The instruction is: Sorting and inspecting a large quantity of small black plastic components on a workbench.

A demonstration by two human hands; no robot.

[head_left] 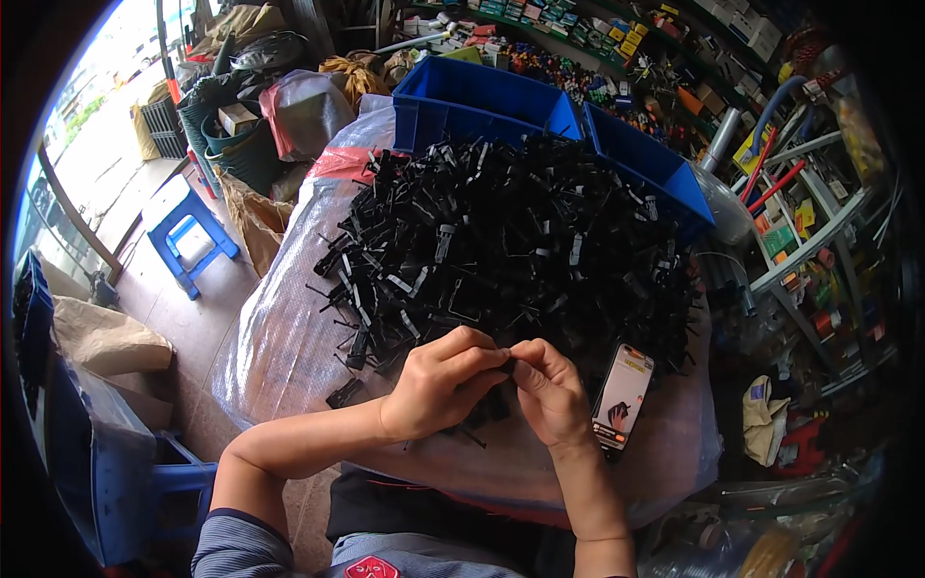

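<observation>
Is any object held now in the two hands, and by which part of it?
The left hand and right hand together seem to pinch a small dark piece; which part cannot be told.

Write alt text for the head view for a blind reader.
Left hand and right hand pinch close together, any held piece too small to tell, before a heap of black parts on a plastic sheet. A lit phone lies at right; two blue bins stand beyond the heap.

– Head view: position?
– Head-worn, left of a fisheye pair; upright, facing down and forward.
– Range?
– Near over the hands (436, 383) and black pile (511, 241); farther toward blue bins (420, 122), straight edges bending rimward.
</observation>
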